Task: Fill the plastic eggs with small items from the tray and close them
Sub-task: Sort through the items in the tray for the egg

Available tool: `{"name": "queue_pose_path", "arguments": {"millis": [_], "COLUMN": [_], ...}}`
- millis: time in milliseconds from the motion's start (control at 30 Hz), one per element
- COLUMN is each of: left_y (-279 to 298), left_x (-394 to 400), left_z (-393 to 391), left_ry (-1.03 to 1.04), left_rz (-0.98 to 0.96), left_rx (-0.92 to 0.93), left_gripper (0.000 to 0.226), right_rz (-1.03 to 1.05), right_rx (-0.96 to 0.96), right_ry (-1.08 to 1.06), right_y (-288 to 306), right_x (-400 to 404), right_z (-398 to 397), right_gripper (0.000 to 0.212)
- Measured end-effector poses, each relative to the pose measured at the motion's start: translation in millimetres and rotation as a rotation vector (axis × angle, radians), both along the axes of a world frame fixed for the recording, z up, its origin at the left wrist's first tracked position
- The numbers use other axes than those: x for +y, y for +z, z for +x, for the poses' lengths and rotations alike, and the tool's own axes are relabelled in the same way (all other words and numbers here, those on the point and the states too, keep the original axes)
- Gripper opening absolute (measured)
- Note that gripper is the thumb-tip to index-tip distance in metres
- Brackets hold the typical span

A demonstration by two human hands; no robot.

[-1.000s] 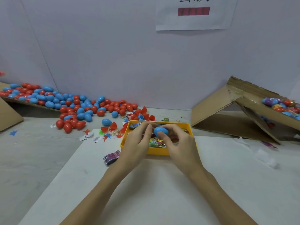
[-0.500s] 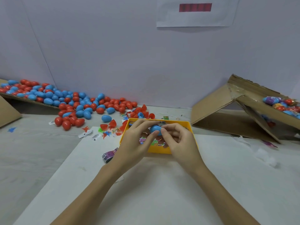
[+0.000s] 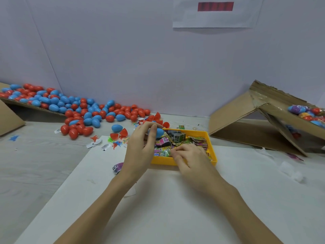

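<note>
Over the yellow tray (image 3: 212,147), my left hand (image 3: 140,148) now grips the blue egg (image 3: 159,132) alone, while my right hand (image 3: 190,156) has dropped to pinch a packet (image 3: 164,153) for filling.

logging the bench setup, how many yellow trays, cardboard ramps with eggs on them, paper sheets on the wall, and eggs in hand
yellow tray: 1
cardboard ramps with eggs, left and right: 2
paper sheet on the wall: 1
blue egg held in the left hand: 1
total: 5
</note>
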State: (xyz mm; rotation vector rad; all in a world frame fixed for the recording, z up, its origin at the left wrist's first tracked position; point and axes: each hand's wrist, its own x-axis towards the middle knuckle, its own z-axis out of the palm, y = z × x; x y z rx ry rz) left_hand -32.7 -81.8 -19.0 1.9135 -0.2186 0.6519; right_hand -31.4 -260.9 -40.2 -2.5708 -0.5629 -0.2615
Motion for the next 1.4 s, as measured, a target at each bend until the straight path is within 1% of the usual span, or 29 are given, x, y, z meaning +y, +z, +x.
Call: {"name": "queue_pose_path", "arguments": {"millis": [100,167,267,400,467,600,700,833,1000,1067,1133,1167,1200,1233,1267,1333,1400], "left_y": [-1.0,-2.1,-3.5,-5.2,-5.9,0.1,2.9,2.7,4.9,5.8,6.8,7.1,7.4,6.8,5.4,3.2,0.0], "left_x": [-1.0,-1.3,0.6,-2.3,-3.7,-0.1,0.7,-0.2,1.7,2.1,3.6,4.9,5.8,6.8,7.7,7.1,5.5], "left_z": [1.0,1.1,1.4,0.6,-1.1,-1.9,-2.1,-0.6,0.1,0.0,-0.7,-1.2,-2.1,-2.5,-2.6,-3.4,-3.5], "left_ry": [-0.019,-0.042,-0.058,-0.095,-0.081,0.031,0.018,-0.021,-0.026,-0.071,-0.102,-0.104,-0.097,-0.086,-0.082,-0.092,-0.109], "left_rz": [0.026,0.059,0.132,0.216,0.213,0.145,0.114,-0.036,-0.101,-0.168,-0.174,-0.125,-0.038,0.07,0.173,0.344,0.444], "left_rx": [0.025,0.038,0.039,0.089,0.105,0.088,0.17,0.248,0.311,0.329,0.314,0.282,0.227,0.16,0.091,-0.025,-0.1], "left_gripper": [0.019,0.015,0.018,0.007,0.014,0.019,0.027,0.018,0.02,0.015,0.008,0.004,0.003,0.007,0.009,0.01,0.012], "right_rz": [0.06,0.198,0.4,0.544,0.595,0.624,0.614,0.616,0.65,0.651,0.693,0.754,0.824,0.865,0.855,0.713,0.557], "right_rx": [-0.005,-0.034,-0.093,-0.068,-0.085,-0.116,-0.127,-0.152,-0.169,-0.162,-0.152,-0.137,-0.116,-0.11,-0.12,-0.129,-0.12], "right_ry": [-0.036,-0.066,-0.085,-0.081,-0.072,-0.043,-0.02,0.009,0.005,0.014,0.021,0.02,0.023,0.033,0.047,0.068,0.078], "right_y": [-0.4,0.7,4.8,10.3,12.1,14.1,14.1,14.2,15.4,14.7,14.1,14.8,16.2,17.9,19.7,19.2,15.8], "right_x": [-0.1,1.0,-1.3,-4.4,-3.4,-0.3,2.9,3.5,2.7,3.0,4.8,5.7,5.7,4.4,2.9,-0.6,-1.5], "right_z": [0.7,-0.2,-1.0,-2.3,-3.8,-6.7,-9.5,-10.9,-9.5,-10.2,-11.2,-11.6,-11.4,-10.7,-9.9,-8.1,-7.5], "right_gripper": [0.042,0.032,0.017,0.015,0.015,0.015,0.015,0.014,0.016,0.015,0.018,0.019,0.018,0.018,0.023,0.038,0.042]}}
